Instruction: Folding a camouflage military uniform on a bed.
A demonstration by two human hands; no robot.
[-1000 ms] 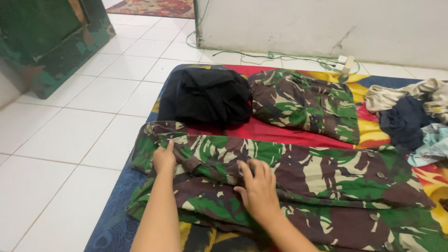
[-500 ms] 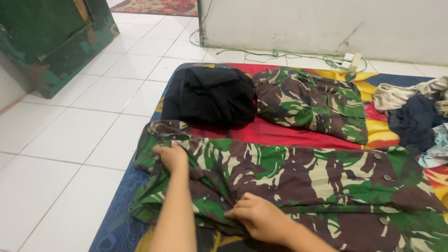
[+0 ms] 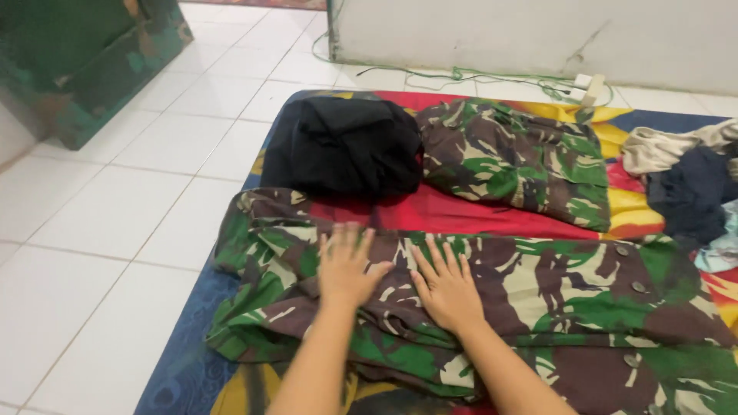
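Observation:
A camouflage jacket (image 3: 553, 300) in green, brown and cream lies spread across a colourful mat (image 3: 184, 353) on the floor. My left hand (image 3: 346, 265) lies flat on the jacket's folded left part, fingers spread. Beside it, my right hand (image 3: 446, 286) presses flat on the same cloth with its fingers apart. Neither hand holds anything. Grey buttons (image 3: 636, 287) run down the jacket's right side.
A folded black garment (image 3: 346, 146) and a folded camouflage garment (image 3: 515, 157) lie at the mat's far end. A heap of beige and dark blue clothes (image 3: 684, 177) sits at the right. White tiled floor (image 3: 100, 223), a worn green cabinet (image 3: 77, 54) and a green cable with a power strip (image 3: 588, 86) by the wall.
Both hands let go of the pinched jacket cloth and now rest flat, side by side, on the fold. The sleeve part lies folded over the jacket's left side.

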